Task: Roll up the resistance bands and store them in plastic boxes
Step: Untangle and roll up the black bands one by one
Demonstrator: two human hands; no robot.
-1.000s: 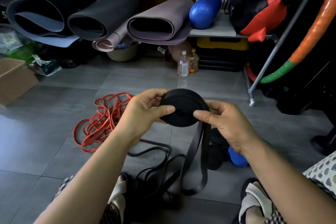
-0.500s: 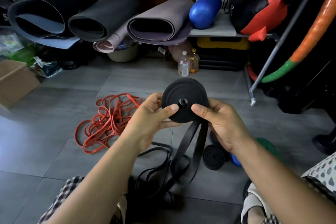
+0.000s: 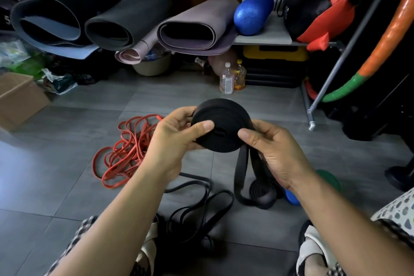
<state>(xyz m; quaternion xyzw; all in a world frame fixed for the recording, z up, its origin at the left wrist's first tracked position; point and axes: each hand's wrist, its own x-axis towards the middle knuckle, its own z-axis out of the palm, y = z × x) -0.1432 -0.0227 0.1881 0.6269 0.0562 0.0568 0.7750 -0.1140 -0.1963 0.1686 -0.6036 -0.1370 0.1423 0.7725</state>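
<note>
head view: black band roll [image 3: 220, 126] between both hands

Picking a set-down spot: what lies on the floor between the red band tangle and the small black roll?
Head view: loose black bands lie between the red band tangle and the small black roll.

Vantage: we look from the person's head, through one wide-angle lens
Facing: forward and down, over the grey floor [image 3: 67, 163] toward rolled mats [image 3: 125, 22] at the far wall
Nearness: left hand [image 3: 174, 141] and right hand [image 3: 275, 152] hold the black band roll [image 3: 220, 125] close before us, mid-frame; forearms enter from our lower edge
Views: only this one
</note>
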